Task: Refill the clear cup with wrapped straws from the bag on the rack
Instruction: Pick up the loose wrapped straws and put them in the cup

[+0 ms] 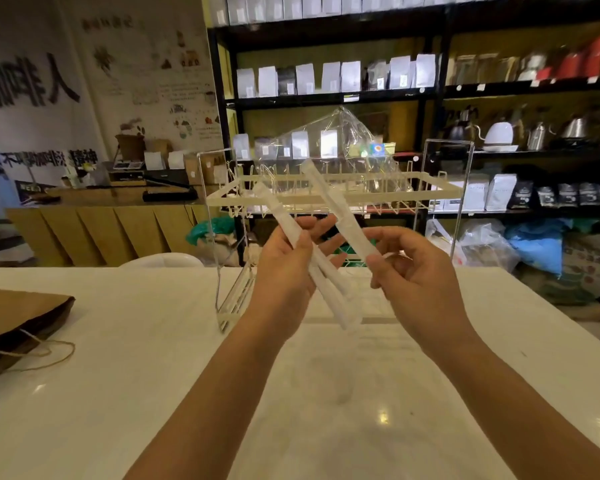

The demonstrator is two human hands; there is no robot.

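Note:
My left hand [284, 268] grips a few white wrapped straws [333, 299], held slanted above the white table, their lower ends near its middle. Between thumb and fingers, my right hand [409, 268] pinches the lower end of one more wrapped straw [326, 195], which leans up to the left and crosses the others. Behind both hands, a crumpled clear plastic bag [343, 140] lies on top of the cream wire rack [426, 192]. I cannot make out the clear cup in the head view.
The rack stands on clear acrylic legs [232, 303] at the table's far middle. A brown paper bag with a twine handle [18, 317] lies at the left edge. A white chair back [163, 259] shows beyond the table. Dark shelves of pouches and kettles fill the background.

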